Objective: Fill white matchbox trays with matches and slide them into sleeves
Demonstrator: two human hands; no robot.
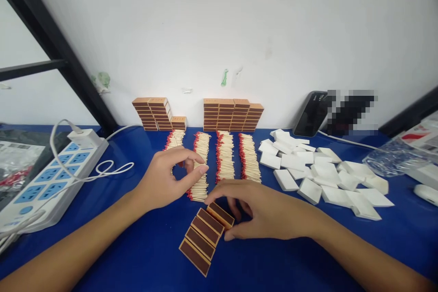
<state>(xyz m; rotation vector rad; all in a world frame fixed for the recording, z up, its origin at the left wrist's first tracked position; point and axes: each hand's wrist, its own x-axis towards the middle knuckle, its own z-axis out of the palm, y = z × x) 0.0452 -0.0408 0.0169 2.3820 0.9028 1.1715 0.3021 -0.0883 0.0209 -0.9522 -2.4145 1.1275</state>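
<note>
My right hand (256,210) has its thumb and index finger at opposite ends of a matchbox (221,215), the uppermost of a short slanted row. Several more matchboxes (200,242) lean in that row, dark striking strips facing up. My left hand (171,175) hovers over the left rows of matches, fingers curled; a small gap shows between thumb and index tip, with nothing visible in it. Red-headed matches (224,155) lie in several long rows, heads to the left. The left hand partly covers the leftmost row (176,139).
Stacked matchboxes (231,116) stand against the wall, with another stack (150,114) farther left. White trays (315,169) lie heaped at right. A phone (310,114) leans on the wall. A power strip (51,178) with a looping white cable sits left; a clear plastic package (393,153) is far right.
</note>
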